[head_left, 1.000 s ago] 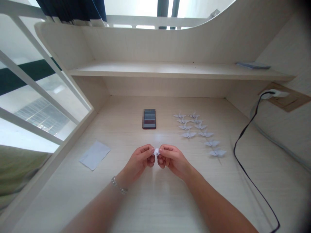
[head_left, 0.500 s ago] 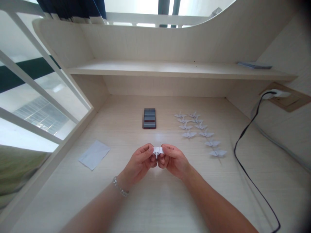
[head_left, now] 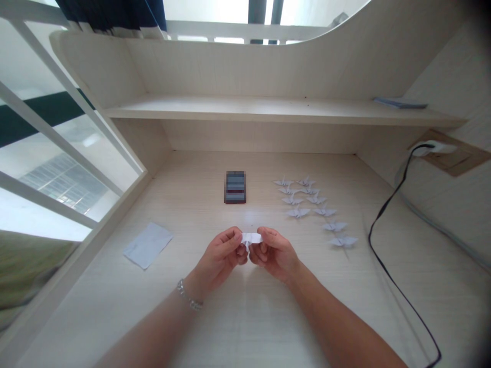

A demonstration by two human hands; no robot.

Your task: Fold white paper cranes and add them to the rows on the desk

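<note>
Between my hands, above the desk, is a small folded white paper crane (head_left: 251, 238) with its wings stretched sideways. My left hand (head_left: 225, 250), with a beaded bracelet at the wrist, pinches its left wing between thumb and fingers. The right wing's tip is pinched by my right hand (head_left: 276, 251), whose other fingers are curled below. The fingers hide the wing tips. Several finished paper cranes (head_left: 298, 212) stand in two rows on the desk to the right of my hands.
A flat sheet of white paper (head_left: 148, 245) lies at the left. Behind my hands is a dark pixelated rectangular object (head_left: 235, 187). A black cable (head_left: 387, 273) runs down the right side from a wall socket (head_left: 456, 152). A shelf (head_left: 238, 115) spans the back.
My right thumb and fingers have slid outward to the right along the wing, so more of the paper shows. My left hand holds about the same place.
</note>
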